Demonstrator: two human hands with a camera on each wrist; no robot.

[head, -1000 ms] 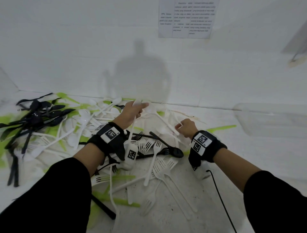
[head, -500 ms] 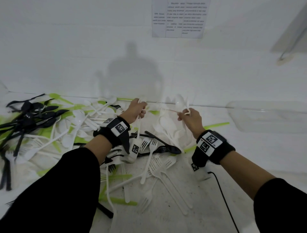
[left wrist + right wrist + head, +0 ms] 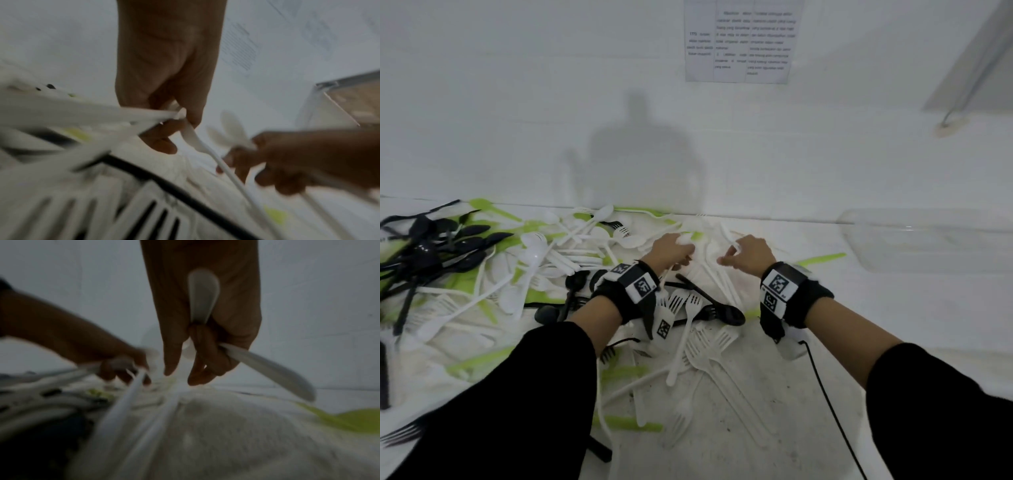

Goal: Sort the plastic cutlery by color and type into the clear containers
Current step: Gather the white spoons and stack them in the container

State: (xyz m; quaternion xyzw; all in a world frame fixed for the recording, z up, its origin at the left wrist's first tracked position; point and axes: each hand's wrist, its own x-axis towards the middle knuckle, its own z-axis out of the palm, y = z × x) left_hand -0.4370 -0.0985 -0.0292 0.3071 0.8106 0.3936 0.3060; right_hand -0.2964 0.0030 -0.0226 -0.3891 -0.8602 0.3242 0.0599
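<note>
A mixed pile of white, black and green plastic cutlery (image 3: 571, 260) covers the white surface. My left hand (image 3: 671, 251) grips a bunch of white spoons (image 3: 156, 115) over the middle of the pile. My right hand (image 3: 748, 255) hovers just to its right and holds white spoons (image 3: 203, 296) between curled fingers, one handle (image 3: 267, 369) sticking out sideways. The index finger and thumb (image 3: 171, 356) point down at more white cutlery. A clear container (image 3: 928, 245) stands at the right by the wall.
Black spoons (image 3: 441, 246) are heaped at the far left. White forks (image 3: 709, 346) and a black spoon (image 3: 709, 301) lie below my wrists. A green knife (image 3: 822, 258) lies right of my right hand. A black cable (image 3: 832, 411) trails from the right wristband.
Both hands have dropped from the raised position of half a second ago, down to the pile again. The right hand still holds its white spoons.
</note>
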